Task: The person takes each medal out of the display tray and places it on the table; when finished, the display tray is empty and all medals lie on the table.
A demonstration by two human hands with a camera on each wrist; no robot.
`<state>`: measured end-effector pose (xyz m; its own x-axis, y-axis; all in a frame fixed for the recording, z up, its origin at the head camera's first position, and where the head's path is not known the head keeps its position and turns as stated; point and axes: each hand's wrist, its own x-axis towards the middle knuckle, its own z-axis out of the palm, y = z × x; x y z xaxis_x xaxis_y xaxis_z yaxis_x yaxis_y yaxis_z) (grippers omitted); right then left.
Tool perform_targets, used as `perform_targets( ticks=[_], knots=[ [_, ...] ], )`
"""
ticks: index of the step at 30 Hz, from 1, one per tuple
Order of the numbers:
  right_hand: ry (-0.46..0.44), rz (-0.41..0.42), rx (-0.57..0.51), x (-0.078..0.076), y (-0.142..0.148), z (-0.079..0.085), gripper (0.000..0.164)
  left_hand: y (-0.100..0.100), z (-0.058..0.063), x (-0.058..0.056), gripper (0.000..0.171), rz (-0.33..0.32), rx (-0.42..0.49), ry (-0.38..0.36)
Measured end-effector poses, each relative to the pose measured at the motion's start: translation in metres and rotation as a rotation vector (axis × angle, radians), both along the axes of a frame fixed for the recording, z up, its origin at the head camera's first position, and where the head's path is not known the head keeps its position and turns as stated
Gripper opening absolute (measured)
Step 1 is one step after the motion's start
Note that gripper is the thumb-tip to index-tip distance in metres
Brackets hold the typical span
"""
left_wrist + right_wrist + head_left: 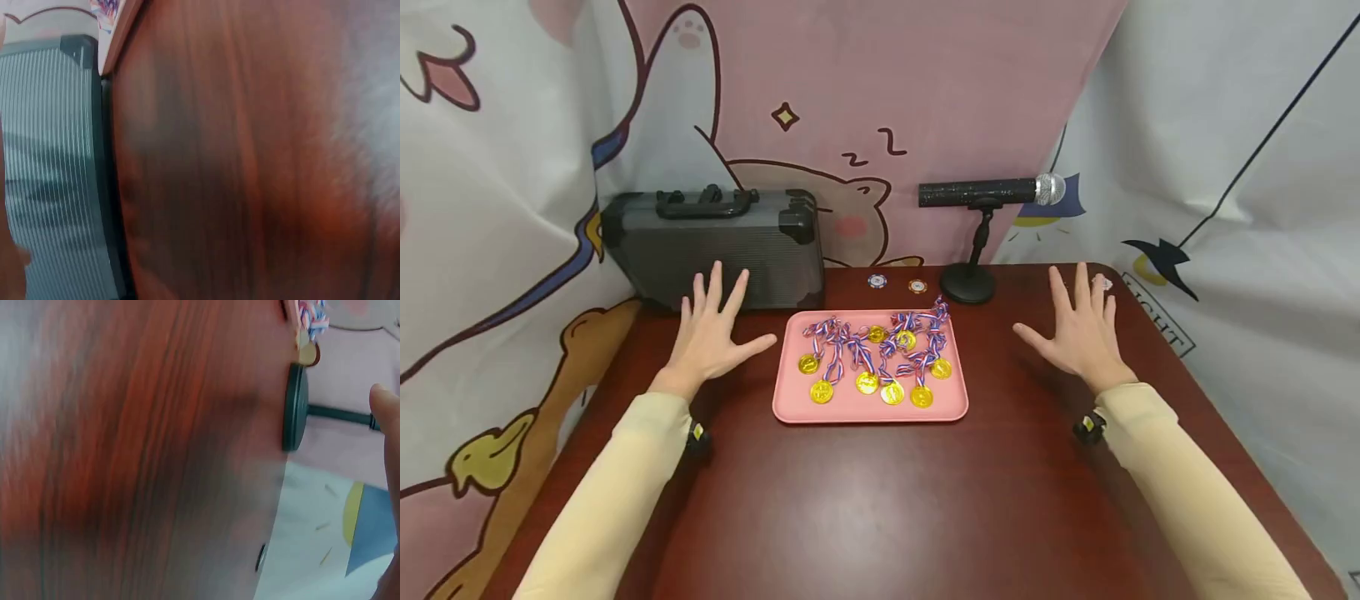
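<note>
Fingers spread, my left hand [706, 337] hovers over the table left of a pink tray [871, 415], its fingertips overlapping a grey hard case [741, 250] in the head view. On the other side my right hand [1081, 333] is held with fingers splayed, holding nothing. Several gold medals [867, 382] with red, white and blue ribbons [861, 354] lie in the tray between the hands. In the left wrist view the ribbed case [53, 162] shows beside part of the hand. The right wrist view catches a finger [389, 415] near the black stand [296, 406].
A black microphone [981, 192] with a silver head rests on a small stand [967, 283] at the back. Two poker chips [877, 282] lie behind the tray. Printed cloth [925, 83] hangs around the dark reddish-brown table [895, 508].
</note>
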<state>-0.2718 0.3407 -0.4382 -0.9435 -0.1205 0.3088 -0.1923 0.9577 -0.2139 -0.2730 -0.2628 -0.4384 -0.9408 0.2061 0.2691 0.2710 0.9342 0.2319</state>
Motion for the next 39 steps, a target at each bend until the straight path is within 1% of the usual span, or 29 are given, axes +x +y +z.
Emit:
perform_targets(
  ticks=[2, 5, 9, 11, 15, 17, 18, 20, 22, 25, 29, 32, 34, 36, 39],
  knots=[
    [0.001, 0.039, -0.022, 0.002, -0.007, 0.000, 0.112, 0.004, -0.004, 0.004, 0.115, -0.021, 0.047, -0.072],
    [-0.022, 0.115, -0.067, 0.002, -0.023, -0.001, 0.109, 0.010, -0.011, 0.007, 0.112, -0.053, 0.119, -0.188],
    [-0.082, 0.233, -0.126, 0.005, -0.054, -0.004, 0.100, 0.015, -0.020, 0.004, 0.110, -0.098, 0.194, -0.315],
    [-0.102, 0.305, -0.150, 0.008, -0.070, -0.005, 0.088, 0.016, -0.024, 0.003, 0.109, -0.126, 0.225, -0.349],
    [-0.146, 0.452, -0.191, 0.013, -0.100, -0.007, 0.050, 0.016, -0.028, 0.000, 0.101, -0.177, 0.291, -0.386],
    [-0.170, 0.502, -0.184, 0.014, -0.112, -0.010, 0.034, 0.015, -0.029, -0.001, 0.096, -0.203, 0.327, -0.404],
    [-0.183, 0.517, -0.175, 0.015, -0.116, -0.011, 0.031, 0.015, -0.030, -0.002, 0.094, -0.216, 0.346, -0.417],
    [-0.202, 0.530, -0.138, 0.015, -0.123, -0.014, 0.028, 0.014, -0.031, -0.003, 0.091, -0.240, 0.385, -0.444],
    [-0.201, 0.537, -0.099, 0.014, -0.127, -0.017, 0.029, 0.013, -0.032, -0.003, 0.090, -0.266, 0.422, -0.476],
    [-0.207, 0.527, -0.072, 0.012, -0.129, -0.020, 0.030, 0.012, -0.033, -0.002, 0.091, -0.286, 0.461, -0.532],
    [-0.231, 0.512, -0.103, 0.013, -0.132, -0.020, 0.028, 0.009, -0.036, 0.000, 0.096, -0.321, 0.495, -0.604],
    [-0.251, 0.508, -0.137, 0.012, -0.134, -0.020, 0.030, 0.008, -0.039, 0.001, 0.097, -0.351, 0.475, -0.614],
    [-0.253, 0.505, -0.151, 0.010, -0.135, -0.020, 0.030, 0.008, -0.040, 0.001, 0.098, -0.364, 0.443, -0.599],
    [-0.256, 0.507, -0.168, 0.009, -0.135, -0.019, 0.031, 0.008, -0.041, 0.002, 0.098, -0.364, 0.413, -0.588],
    [-0.279, 0.508, -0.217, 0.007, -0.133, -0.017, 0.029, 0.007, -0.041, 0.002, 0.098, -0.361, 0.410, -0.589]
  ],
)
